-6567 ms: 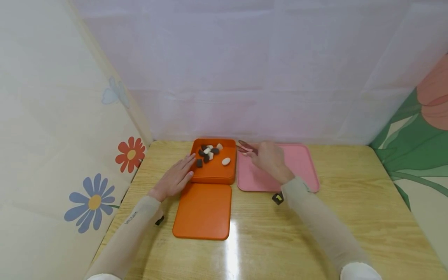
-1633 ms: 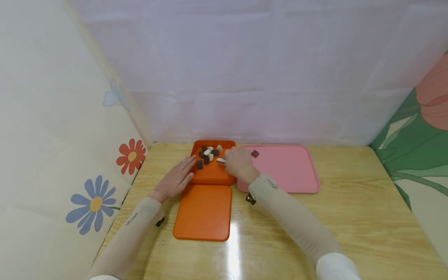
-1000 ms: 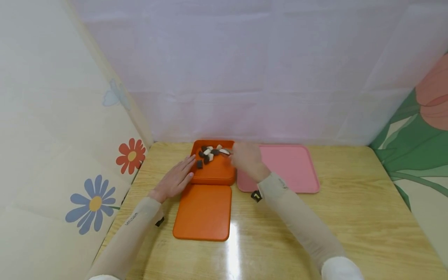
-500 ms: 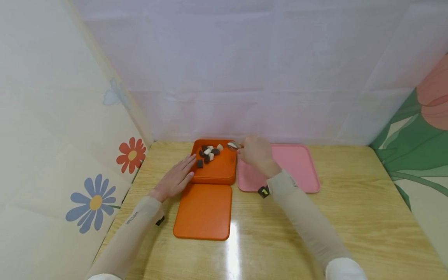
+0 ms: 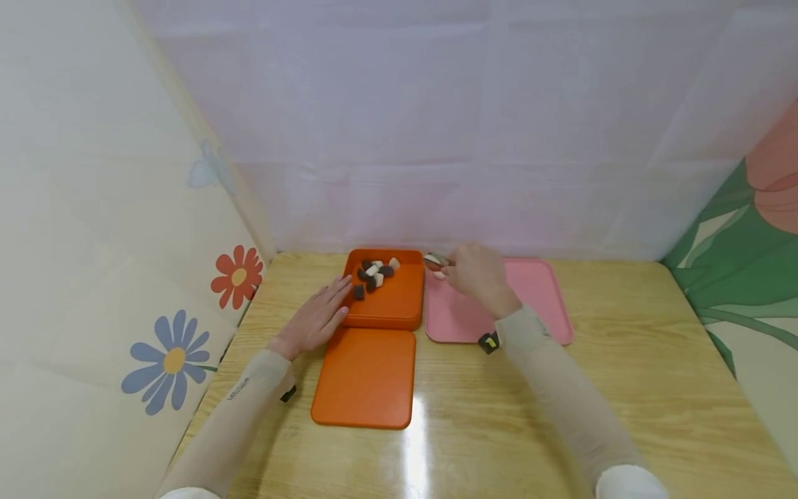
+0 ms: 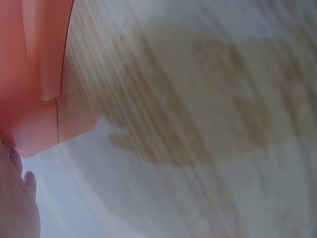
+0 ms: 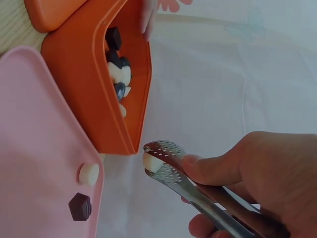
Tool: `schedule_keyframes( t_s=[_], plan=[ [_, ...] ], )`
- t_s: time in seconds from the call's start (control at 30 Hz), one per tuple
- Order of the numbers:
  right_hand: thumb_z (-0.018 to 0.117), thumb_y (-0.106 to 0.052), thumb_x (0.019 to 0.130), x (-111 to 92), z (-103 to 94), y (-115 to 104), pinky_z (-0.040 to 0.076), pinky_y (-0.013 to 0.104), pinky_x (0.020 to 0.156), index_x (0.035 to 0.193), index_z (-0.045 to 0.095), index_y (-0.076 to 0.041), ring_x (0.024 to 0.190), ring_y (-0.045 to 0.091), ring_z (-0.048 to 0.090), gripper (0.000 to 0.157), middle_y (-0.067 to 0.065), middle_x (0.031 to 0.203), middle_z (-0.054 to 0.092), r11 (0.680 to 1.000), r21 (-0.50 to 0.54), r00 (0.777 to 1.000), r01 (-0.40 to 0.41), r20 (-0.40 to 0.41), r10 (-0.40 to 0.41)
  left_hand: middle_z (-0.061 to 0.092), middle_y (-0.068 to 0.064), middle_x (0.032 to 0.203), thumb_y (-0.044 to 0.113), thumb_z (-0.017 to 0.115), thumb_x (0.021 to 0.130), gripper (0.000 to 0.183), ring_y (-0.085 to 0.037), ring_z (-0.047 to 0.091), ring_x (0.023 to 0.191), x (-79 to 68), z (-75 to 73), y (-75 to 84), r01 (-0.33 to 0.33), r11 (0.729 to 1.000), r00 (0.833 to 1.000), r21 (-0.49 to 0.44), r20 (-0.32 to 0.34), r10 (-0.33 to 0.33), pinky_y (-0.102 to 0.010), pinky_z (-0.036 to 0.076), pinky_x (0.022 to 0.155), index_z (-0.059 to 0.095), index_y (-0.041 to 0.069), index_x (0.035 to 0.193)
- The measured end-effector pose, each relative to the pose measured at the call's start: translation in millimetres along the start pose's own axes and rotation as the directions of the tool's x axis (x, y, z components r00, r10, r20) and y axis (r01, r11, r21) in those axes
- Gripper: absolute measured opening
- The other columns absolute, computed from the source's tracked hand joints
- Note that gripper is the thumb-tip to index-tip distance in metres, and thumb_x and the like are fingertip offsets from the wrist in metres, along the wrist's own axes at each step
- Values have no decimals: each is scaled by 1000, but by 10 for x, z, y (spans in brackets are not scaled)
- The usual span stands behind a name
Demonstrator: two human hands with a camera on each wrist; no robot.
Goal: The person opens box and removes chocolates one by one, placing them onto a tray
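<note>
My right hand grips metal tongs with perforated tips, over the left back part of the pink tray. Between the tips is a smooth white piece, like a chocolate or a pebble. On the tray below lie another white piece and a dark brown faceted piece, the latter hidden in the head view. My left hand lies with straight fingers against the left side of the orange box. Several dark and white pieces are grouped inside that box.
An orange lid lies flat on the wooden table, directly in front of the box. The pink tray stands right beside the box. A pale cloth wall rises behind, with flowered panels at both sides.
The tongs took the white piece from the box's right side and carried it up and right, over the tray. A dark piece was visible on the tray earlier. The left hand stayed put.
</note>
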State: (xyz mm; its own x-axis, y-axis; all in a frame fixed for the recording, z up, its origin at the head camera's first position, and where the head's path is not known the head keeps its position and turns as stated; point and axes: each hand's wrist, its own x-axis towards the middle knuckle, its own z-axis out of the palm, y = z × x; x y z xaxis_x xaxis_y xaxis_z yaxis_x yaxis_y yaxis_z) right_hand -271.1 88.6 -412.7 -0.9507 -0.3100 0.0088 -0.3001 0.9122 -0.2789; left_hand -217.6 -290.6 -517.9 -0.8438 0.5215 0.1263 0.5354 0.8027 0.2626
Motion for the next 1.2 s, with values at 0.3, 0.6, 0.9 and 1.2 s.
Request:
schedule_keyframes(
  t_s=[0.3, 0.6, 0.9, 1.2],
  plan=[
    [73, -44, 100, -47, 43, 216, 44, 34, 48, 89, 84, -21, 66, 22, 57, 28, 6, 81, 68, 998, 3, 998, -60, -7, 60, 20, -11, 179, 28, 43, 116, 60, -39, 20, 165, -14, 20, -13, 14, 1000, 1000, -9, 7, -14, -59, 19, 132, 30, 0, 168],
    [70, -42, 102, -93, 153, 406, 44, 35, 47, 89, 84, -20, 63, 20, 57, 29, 3, 76, 69, 992, 37, 993, -119, 16, 118, 21, -11, 179, 30, 41, 116, 61, -38, 20, 165, -7, 19, -9, 19, 1000, 1000, -8, 14, -19, -57, 18, 133, 30, 1, 168],
    [69, -43, 103, -135, 191, 591, 46, 33, 48, 104, 86, -18, 62, 18, 56, 30, 3, 77, 69, 987, 49, 988, -152, 33, 150, 24, -14, 178, 24, 47, 114, 59, -40, 21, 164, -3, 63, -19, 12, 1000, 999, -23, -33, -12, -61, 21, 131, 33, -1, 166],
    [69, -43, 103, -173, 229, 726, 42, 31, 47, 108, 86, -18, 58, 15, 51, 30, 1, 71, 64, 982, 33, 982, -185, 50, 183, 23, -11, 178, 25, 47, 115, 59, -37, 19, 165, -2, 74, -7, 23, 999, 999, -25, -35, -24, -59, 20, 132, 33, 0, 167]
  ],
)
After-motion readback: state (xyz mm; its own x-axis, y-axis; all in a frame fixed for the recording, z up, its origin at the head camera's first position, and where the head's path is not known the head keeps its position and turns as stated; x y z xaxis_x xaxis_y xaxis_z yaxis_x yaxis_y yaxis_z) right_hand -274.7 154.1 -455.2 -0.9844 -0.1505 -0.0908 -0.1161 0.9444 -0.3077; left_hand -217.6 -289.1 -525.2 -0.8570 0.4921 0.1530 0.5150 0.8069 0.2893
